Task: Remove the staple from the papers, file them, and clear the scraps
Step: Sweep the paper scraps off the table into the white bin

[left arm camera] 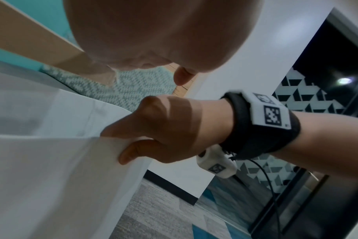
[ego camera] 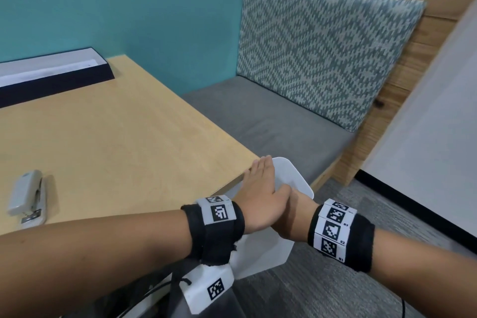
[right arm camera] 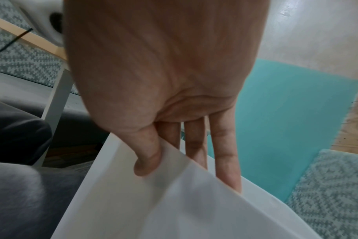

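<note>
Landmark: the wooden table (ego camera: 116, 137); every place below is told from it.
White bin: a white plastic bin (ego camera: 291, 175) sits just off the table's near right corner, its rim about level with the table edge. What lies inside it is hidden in all three views.
Right hand: the right hand (left arm camera: 170, 129) grips the bin's rim, thumb on the inner face (right arm camera: 147, 161) and the other fingers down the outer wall; in the head view it is mostly covered by the left hand.
Left hand: the left hand (ego camera: 260, 188) lies flat with straight fingers at the table's near right corner, reaching over the edge above the bin's mouth. It has hold of nothing that can be seen.
Tray: a dark, shallow tray (ego camera: 64, 82) stands at the table's far left edge, against the teal wall.
Papers: white papers (ego camera: 44, 67) lie flat inside that tray.
Stapler: a grey stapler (ego camera: 25, 193) lies on the table's near left part, well apart from both hands.
Bench: a grey cushioned bench (ego camera: 258, 126) runs along the table's right side.
</note>
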`<state>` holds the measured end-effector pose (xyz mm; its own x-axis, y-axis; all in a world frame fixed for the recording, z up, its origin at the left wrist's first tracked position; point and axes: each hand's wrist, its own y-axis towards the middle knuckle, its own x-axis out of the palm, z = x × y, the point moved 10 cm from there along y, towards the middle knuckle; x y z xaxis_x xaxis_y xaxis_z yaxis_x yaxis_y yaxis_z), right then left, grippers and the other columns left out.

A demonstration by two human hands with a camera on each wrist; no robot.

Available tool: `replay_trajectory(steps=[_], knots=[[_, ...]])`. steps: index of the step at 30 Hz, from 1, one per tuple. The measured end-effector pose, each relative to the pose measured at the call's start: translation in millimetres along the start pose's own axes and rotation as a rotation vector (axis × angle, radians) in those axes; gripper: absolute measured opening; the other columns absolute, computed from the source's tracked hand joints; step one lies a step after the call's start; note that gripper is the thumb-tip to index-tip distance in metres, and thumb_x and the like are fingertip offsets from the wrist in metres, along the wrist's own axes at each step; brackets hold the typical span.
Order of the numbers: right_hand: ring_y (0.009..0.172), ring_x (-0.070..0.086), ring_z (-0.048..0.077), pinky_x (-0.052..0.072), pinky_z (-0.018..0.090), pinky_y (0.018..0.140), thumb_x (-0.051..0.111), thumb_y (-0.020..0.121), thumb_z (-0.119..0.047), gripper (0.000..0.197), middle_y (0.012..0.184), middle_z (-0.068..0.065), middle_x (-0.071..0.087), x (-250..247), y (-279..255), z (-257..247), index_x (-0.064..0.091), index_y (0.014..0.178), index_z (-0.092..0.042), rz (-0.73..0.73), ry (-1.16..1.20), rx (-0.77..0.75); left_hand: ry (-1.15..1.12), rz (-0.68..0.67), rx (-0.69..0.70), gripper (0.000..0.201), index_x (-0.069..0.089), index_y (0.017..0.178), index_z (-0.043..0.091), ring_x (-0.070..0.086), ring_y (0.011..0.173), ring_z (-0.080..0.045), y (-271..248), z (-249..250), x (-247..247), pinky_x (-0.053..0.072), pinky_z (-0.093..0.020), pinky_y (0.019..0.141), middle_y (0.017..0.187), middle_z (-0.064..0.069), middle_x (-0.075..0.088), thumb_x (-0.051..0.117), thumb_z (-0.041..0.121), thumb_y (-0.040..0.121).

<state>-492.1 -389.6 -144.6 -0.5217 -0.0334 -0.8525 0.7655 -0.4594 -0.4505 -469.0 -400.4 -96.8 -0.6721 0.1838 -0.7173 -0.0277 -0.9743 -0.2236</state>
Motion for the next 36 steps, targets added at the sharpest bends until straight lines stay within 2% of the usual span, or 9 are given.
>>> replay_trajectory(steps=[7,10,15,17,20,25,28,33,36], knots=[[0.105,0.06,0.035,0.044,0.037,0.071,0.038,0.1,-0.006,0.031,0.113,0.014,0.063,1.4,-0.9,0.7,0.053,0.127,-0.006,-0.029,-0.109,-0.034,0.141,0.027,0.033,0.077,-0.004,0.16,0.009,-0.011,0.155,-0.016,-8.5,-10.8,-15.2,-0.006,-0.032,0.124,0.169,-0.002,-0.005,0.037,0.033,0.1],[0.066,0.05,0.031,0.027,0.031,0.045,0.046,0.09,-0.003,0.026,0.063,0.003,0.039,-4.1,0.5,4.9,0.058,0.114,-0.006,0.046,-0.075,-0.023,0.25,0.054,-0.172,0.081,-0.006,0.159,0.005,-0.013,0.155,-0.024,4.2,-44.3,-36.6,-0.003,-0.04,0.125,0.168,-0.009,-0.01,0.037,0.037,0.098],[0.065,0.052,0.032,0.023,0.029,0.044,0.047,0.09,-0.002,0.028,0.064,0.005,0.043,-2.4,5.8,2.4,0.056,0.116,-0.006,0.062,-0.126,-0.042,0.296,0.032,-0.208,0.078,-0.004,0.159,0.004,-0.015,0.154,-0.027,11.3,-43.5,-33.5,-0.006,-0.044,0.125,0.167,-0.014,-0.012,0.032,0.039,0.1],[0.09,0.062,0.033,0.037,0.033,0.052,0.044,0.095,-0.006,0.035,0.101,0.011,0.063,-1.0,9.4,4.0,0.053,0.128,-0.01,0.099,-0.104,-0.024,0.282,0.0,-0.107,0.076,-0.001,0.16,0.007,-0.015,0.155,-0.024,11.1,-28.3,-20.7,-0.008,-0.042,0.124,0.168,-0.013,-0.009,0.033,0.041,0.101],[0.131,0.046,0.031,0.043,0.038,0.09,0.034,0.105,-0.014,0.04,0.148,0.013,0.042,4.7,11.6,4.5,0.037,0.145,-0.01,0.054,-0.106,-0.001,0.157,-0.08,0.043,0.071,-0.002,0.161,0.011,-0.013,0.155,-0.016,1.9,-3.0,-6.9,-0.01,-0.031,0.122,0.169,-0.004,-0.007,0.032,0.038,0.104],[0.096,0.063,0.033,0.041,0.035,0.065,0.04,0.098,-0.007,0.029,0.104,0.011,0.065,-1.8,3.0,8.1,0.053,0.124,-0.009,0.076,-0.089,0.0,0.307,0.097,-0.019,0.077,-0.004,0.161,0.015,-0.02,0.154,-0.021,1.0,-14.5,-23.2,-0.013,-0.04,0.124,0.168,-0.006,-0.014,0.035,0.044,0.101],[0.064,0.051,0.03,0.027,0.029,0.045,0.045,0.09,-0.002,0.031,0.06,0.003,0.038,-3.5,-2.2,10.9,0.056,0.118,-0.009,0.068,-0.124,0.01,0.328,0.094,-0.22,0.08,-0.005,0.161,0.012,-0.018,0.154,-0.028,9.3,-42.1,-34.3,-0.01,-0.047,0.124,0.167,-0.011,-0.015,0.031,0.051,0.1],[0.074,0.051,0.031,0.027,0.029,0.05,0.042,0.095,-0.003,0.013,0.064,0.004,0.038,-10.7,-7.2,9.2,0.051,0.091,-0.011,0.03,-0.095,0.0,0.359,-0.034,-0.014,0.075,-0.002,0.161,0.016,-0.02,0.153,-0.026,3.2,-27.7,-5.4,-0.01,-0.043,0.124,0.167,-0.012,-0.015,0.028,0.051,0.102],[0.067,0.053,0.029,0.035,0.032,0.059,0.049,0.093,-0.004,0.039,0.06,0.002,0.045,-13.2,-5.6,12.8,0.029,0.062,-0.017,0.102,-0.032,0.023,0.165,-0.036,0.065,0.071,0.008,0.161,0.02,-0.011,0.156,-0.018,-11.6,-21.5,-2.8,-0.002,-0.039,0.126,0.169,0.003,0.0,0.034,0.048,0.102]])
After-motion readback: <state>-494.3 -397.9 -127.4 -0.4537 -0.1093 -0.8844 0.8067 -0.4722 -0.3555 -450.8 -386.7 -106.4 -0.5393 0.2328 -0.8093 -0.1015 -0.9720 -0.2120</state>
